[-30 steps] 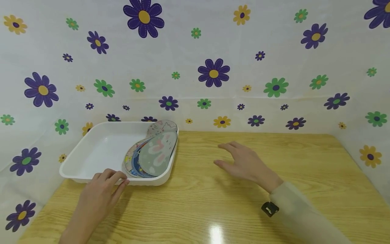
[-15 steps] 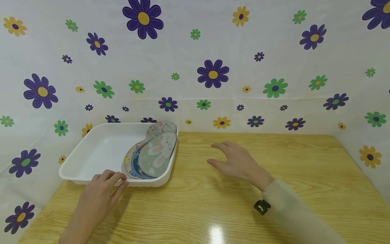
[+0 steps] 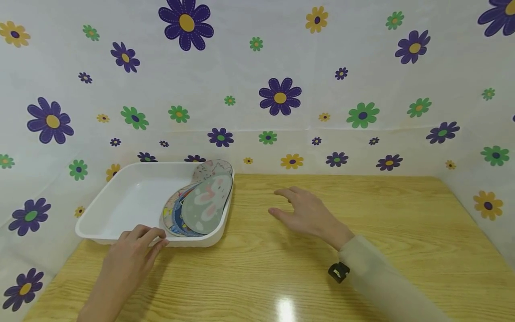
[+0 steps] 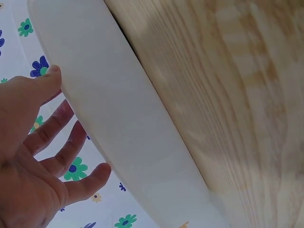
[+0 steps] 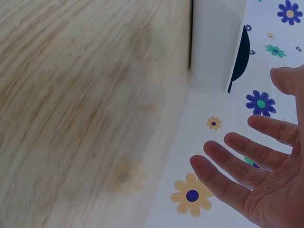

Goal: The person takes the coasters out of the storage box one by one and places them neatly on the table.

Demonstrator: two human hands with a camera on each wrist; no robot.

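A white plastic tray (image 3: pixel 120 201) stands at the left of the table, with several flat, rounded printed pads overlapping at its right end. The top pad (image 3: pixel 207 203) is grey with a white rabbit; blue and patterned pads (image 3: pixel 170 214) show from under it, and a pale pink one (image 3: pixel 211 167) leans at the back corner. My left hand (image 3: pixel 134 250) pinches the tray's front rim, thumb outside, fingers over the edge; in the left wrist view their tips are partly hidden by the tray wall (image 4: pixel 123 114). To the tray's right, my right hand (image 3: pixel 307 214) hovers with extended fingers, holding nothing.
The wood-grain table (image 3: pixel 382 214) extends to the right of the tray. A white cloth (image 3: pixel 241 58) with printed flowers hangs behind it and along both sides. In the right wrist view, a dark pad edge (image 5: pixel 242 57) sticks out past the tray's end.
My right hand has moved a little to the left, closer to the tray. The left hand keeps its place on the rim, and the pads lie as before.
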